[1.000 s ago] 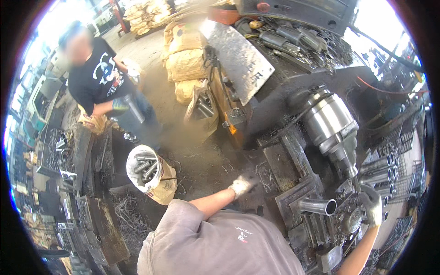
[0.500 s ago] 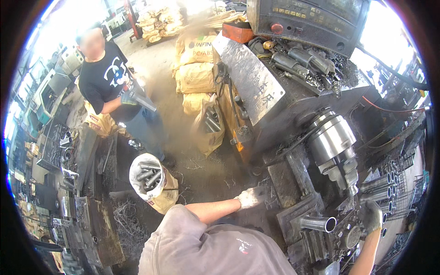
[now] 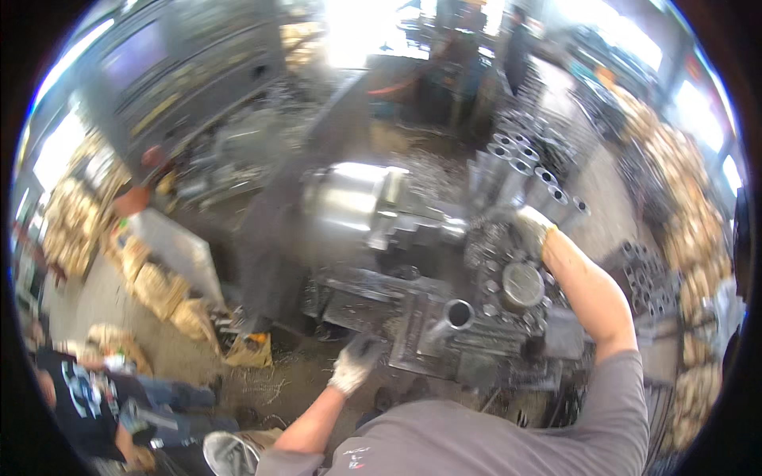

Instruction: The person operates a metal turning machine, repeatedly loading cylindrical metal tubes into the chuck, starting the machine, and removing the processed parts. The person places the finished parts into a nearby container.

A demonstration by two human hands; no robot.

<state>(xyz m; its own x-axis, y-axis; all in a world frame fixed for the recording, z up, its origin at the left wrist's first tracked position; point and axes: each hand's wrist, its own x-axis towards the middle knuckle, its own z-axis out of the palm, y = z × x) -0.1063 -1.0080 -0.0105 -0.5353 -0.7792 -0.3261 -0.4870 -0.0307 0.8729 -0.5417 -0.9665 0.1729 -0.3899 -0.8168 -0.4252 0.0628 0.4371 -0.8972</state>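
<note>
My left hand [image 3: 357, 363], in a white glove with dark grey fingers, hangs in front of the lathe. Its fingers look loosely extended, and nothing shows in them. Across the tool turret [image 3: 522, 285] reaches my right hand [image 3: 530, 228], gloved too. It is beside the turret's far side, close to a group of upright metal tubes [image 3: 520, 166]; blur hides its fingertips and any hold. Left of the turret is a shiny lathe chuck [image 3: 349, 202] with stepped jaws. A short metal tube [image 3: 450, 321] lies on the machine's slide between my hands.
Another person [image 3: 83, 401] is at the lower left, beside a pale sack [image 3: 226, 452]. Stacked yellow-brown sacks [image 3: 159, 289] lie behind a tilted metal sheet [image 3: 178, 250]. More tubes [image 3: 639, 278] are bundled at right. The machine's control panel [image 3: 186, 63] rises at upper left.
My view has swung right, so the chuck and turret now sit near the middle and the other person at lower left. My right hand stays by the turret; my left still hangs before the machine.
</note>
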